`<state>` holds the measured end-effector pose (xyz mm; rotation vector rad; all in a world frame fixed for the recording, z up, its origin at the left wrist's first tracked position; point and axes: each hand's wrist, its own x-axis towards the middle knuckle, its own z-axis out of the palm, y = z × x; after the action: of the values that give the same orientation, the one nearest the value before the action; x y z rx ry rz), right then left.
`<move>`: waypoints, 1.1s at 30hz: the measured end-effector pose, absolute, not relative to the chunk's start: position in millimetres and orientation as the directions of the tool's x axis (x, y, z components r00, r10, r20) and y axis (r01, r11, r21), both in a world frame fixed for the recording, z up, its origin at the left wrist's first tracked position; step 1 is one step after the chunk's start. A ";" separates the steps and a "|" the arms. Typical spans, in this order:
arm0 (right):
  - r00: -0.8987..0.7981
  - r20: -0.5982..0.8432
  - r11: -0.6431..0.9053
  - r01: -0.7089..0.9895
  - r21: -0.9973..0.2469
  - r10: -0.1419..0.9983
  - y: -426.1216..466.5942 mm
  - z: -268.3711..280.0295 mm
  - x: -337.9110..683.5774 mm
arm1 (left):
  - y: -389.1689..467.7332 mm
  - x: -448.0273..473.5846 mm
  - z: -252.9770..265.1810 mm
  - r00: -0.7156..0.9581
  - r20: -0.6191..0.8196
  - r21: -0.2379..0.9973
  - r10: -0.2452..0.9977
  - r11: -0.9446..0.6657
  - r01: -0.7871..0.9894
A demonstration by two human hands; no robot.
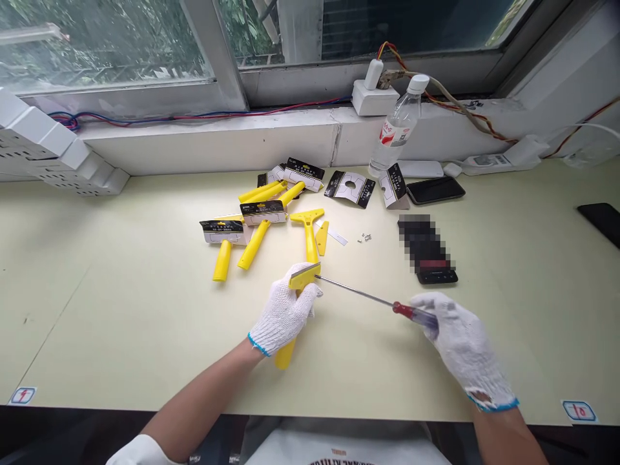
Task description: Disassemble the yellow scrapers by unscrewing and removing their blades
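My left hand (pixel 285 310), in a white knit glove, is closed around a yellow scraper (pixel 285 354). A metal blade edge shows along the scraper's head, which is tilted up. In my gloved right hand (pixel 458 329) is a screwdriver (pixel 358 294) with a red and clear handle. Its tip meets the scraper's head from the right. Just beyond lie another yellow scraper (pixel 309 236), a loose yellow cover piece (pixel 322 238), a thin blade strip (pixel 338 235) and several small screws (pixel 365 238).
Several yellow scrapers with card sleeves (pixel 223 258) lie to the left. Two folded cards (pixel 349 187) sit near the sill, by a water bottle (pixel 396 129). Phones (pixel 436 190) rest at the right. White boxes (pixel 62 148) stand at the far left.
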<state>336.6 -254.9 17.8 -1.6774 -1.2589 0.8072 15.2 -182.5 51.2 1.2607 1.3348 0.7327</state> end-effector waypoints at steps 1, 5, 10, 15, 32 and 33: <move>0.290 -0.046 -0.169 0.413 -0.895 0.956 -255.2 16.5 335.7 | -182.2 14.9 51.8 0.170 -0.282 0.937 0.944 0.233 0.261; 0.417 -0.061 -0.240 0.392 -0.888 0.907 -257.7 19.1 333.7 | -181.5 14.6 51.1 0.166 -0.262 0.940 0.951 0.213 0.266; 0.269 0.126 -0.010 0.454 -0.891 0.955 -260.0 28.2 345.5 | -182.2 15.0 48.1 0.184 -0.301 0.930 0.936 0.245 0.276; 0.053 -0.174 -0.175 0.542 -0.822 0.983 -260.2 26.9 351.1 | -185.9 20.2 52.2 0.232 -0.308 0.928 0.923 0.238 0.286; -0.185 0.287 0.321 0.763 -0.560 0.940 -252.3 15.0 333.7 | -189.1 27.0 48.2 0.316 -0.351 0.906 0.882 0.234 0.353; -0.177 0.290 0.317 0.762 -0.564 0.941 -252.5 11.9 336.7 | -188.3 27.3 48.2 0.307 -0.375 0.900 0.875 0.265 0.346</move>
<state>336.7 -252.5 11.9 -1.4988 -1.9954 0.3904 27.3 -188.3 48.2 1.3135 1.2683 0.5313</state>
